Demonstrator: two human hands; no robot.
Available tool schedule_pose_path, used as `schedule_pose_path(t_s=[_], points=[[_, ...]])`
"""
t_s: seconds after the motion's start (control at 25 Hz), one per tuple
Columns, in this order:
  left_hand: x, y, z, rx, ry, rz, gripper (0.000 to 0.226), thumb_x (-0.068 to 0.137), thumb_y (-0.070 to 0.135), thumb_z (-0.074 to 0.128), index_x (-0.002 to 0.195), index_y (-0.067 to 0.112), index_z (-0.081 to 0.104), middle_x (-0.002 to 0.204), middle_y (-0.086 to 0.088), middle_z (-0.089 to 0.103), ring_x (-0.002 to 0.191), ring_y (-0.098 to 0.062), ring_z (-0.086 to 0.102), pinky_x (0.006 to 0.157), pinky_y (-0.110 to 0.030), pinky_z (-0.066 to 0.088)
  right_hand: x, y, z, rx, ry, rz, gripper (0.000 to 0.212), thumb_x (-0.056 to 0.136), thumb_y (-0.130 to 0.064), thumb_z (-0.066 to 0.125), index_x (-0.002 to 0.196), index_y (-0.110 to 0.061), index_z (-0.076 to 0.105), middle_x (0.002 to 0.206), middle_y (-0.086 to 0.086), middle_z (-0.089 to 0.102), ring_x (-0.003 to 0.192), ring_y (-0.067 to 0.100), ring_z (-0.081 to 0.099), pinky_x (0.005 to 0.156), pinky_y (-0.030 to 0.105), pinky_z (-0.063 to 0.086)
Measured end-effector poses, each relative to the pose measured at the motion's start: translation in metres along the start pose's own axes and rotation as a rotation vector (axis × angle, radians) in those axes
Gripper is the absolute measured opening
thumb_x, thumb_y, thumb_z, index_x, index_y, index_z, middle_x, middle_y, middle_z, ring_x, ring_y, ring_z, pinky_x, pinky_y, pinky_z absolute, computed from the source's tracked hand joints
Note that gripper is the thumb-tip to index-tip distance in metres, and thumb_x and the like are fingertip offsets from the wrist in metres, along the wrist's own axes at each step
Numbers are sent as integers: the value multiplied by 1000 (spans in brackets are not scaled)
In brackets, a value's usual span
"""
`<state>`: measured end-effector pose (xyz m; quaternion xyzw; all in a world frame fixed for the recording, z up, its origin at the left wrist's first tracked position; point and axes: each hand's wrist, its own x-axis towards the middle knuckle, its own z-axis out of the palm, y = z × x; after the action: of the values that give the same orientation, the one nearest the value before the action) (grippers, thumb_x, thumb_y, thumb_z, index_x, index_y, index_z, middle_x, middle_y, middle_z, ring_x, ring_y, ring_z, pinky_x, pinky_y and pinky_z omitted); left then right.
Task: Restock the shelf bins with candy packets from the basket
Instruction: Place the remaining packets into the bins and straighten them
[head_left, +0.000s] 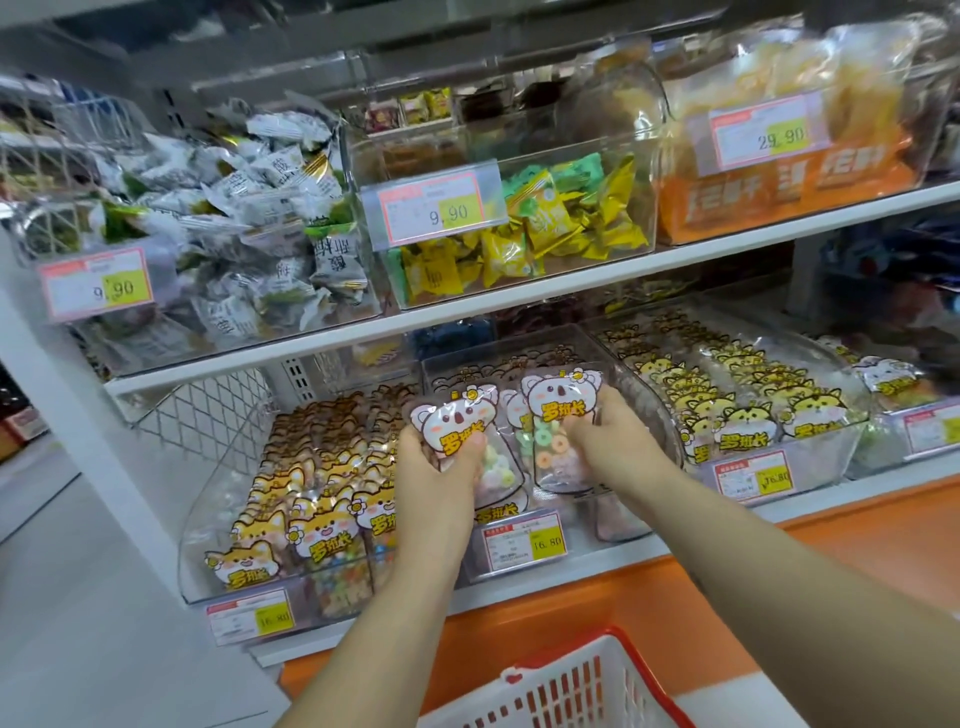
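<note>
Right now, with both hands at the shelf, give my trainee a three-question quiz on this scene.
1. True or false: the right hand is empty.
2. The left hand grips a koala packet at the middle bin. Its price tag reads: A 9.90, B 16.80, C 29.90?
3. Fill in: the basket has a ___ rim.
Key: 1 false, it grips a second koala packet; 2 B; 3 red.

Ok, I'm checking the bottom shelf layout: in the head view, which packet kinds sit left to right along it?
orange fox packets → pink koala packets → yellow cat packets → white animal packets
</note>
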<state>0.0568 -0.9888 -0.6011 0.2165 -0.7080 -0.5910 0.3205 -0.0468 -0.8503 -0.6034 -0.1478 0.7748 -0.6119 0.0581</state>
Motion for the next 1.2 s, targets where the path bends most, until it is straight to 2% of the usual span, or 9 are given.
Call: schedule_pose_path(t_s=[0.16, 0.24, 0.4, 0.48, 0.56, 0.64, 0.8, 1.0, 1.2], points=[[-3, 0, 4, 3, -5, 3, 28, 92, 22, 71, 116, 26, 57, 106, 12, 69, 97, -5, 67, 91, -36, 56, 2, 8, 12, 18, 54, -85, 11, 101, -12, 52, 105, -14, 41, 79, -8, 45, 70, 6, 46, 56, 18, 34], [-3, 0, 4, 17, -15, 5, 26, 93, 23, 70, 113, 30, 55, 106, 13, 68, 97, -3, 66, 90, -34, 56, 1, 18, 16, -92, -31, -129, 16, 98, -10, 53, 109, -15, 42, 90, -4, 50, 84, 11, 52, 66, 15, 40], [-4, -1, 5, 30, -37, -4, 27, 93, 22, 70, 109, 33, 52, 107, 15, 67, 98, -1, 65, 91, -32, 56, -1, 36, 18, -645, -76, -238, 34, 83, -20, 67, 112, -21, 49, 109, -6, 45, 117, 26, 38, 94, 39, 37], [-4, -2, 6, 32, -40, -10, 31, 93, 22, 70, 117, 31, 51, 110, 13, 66, 101, -4, 64, 94, -36, 55, -8, 31, 12, -581, -2, -227, 66, 77, -24, 75, 134, -27, 42, 105, -12, 43, 121, 24, 33, 96, 41, 39], [-5, -4, 9, 30, -41, -12, 38, 93, 24, 69, 124, 28, 50, 113, 13, 66, 106, -7, 64, 97, -40, 55, -9, 26, 7, -518, 27, -246, 102, 75, -25, 80, 154, -34, 16, 101, -12, 43, 119, 22, 30, 93, 40, 42], [-7, -4, 10, 23, -23, -4, 39, 93, 24, 70, 126, 27, 50, 114, 13, 66, 106, -7, 64, 97, -42, 54, -5, 21, 3, -660, -54, -314, 113, 77, -24, 79, 157, -39, -1, 118, -4, 47, 112, 23, 41, 82, 37, 46], [-6, 0, 2, -51, 33, 22, 35, 94, 21, 69, 123, 26, 51, 113, 12, 67, 103, -4, 65, 94, -36, 56, 5, 20, 0, -890, -253, -324, 86, 80, -29, 76, 150, -37, 26, 141, 0, 40, 108, 25, 59, 83, 39, 54], [-7, 3, -5, -53, 23, 43, 34, 93, 21, 69, 121, 27, 51, 112, 13, 66, 102, -1, 64, 89, -28, 55, 6, 18, -3, -810, -324, -235, 103, 79, -41, 77, 156, -38, 8, 138, 11, 38, 99, 27, 55, 80, 31, 45], [-8, -3, -2, -44, 6, 48, 37, 93, 19, 70, 125, 25, 53, 113, 14, 67, 101, 1, 65, 90, -28, 55, 1, 16, -5, -1013, -324, -209, 80, 79, -59, 70, 144, -26, 38, 138, 6, 43, 117, 29, 55, 93, 40, 50]])
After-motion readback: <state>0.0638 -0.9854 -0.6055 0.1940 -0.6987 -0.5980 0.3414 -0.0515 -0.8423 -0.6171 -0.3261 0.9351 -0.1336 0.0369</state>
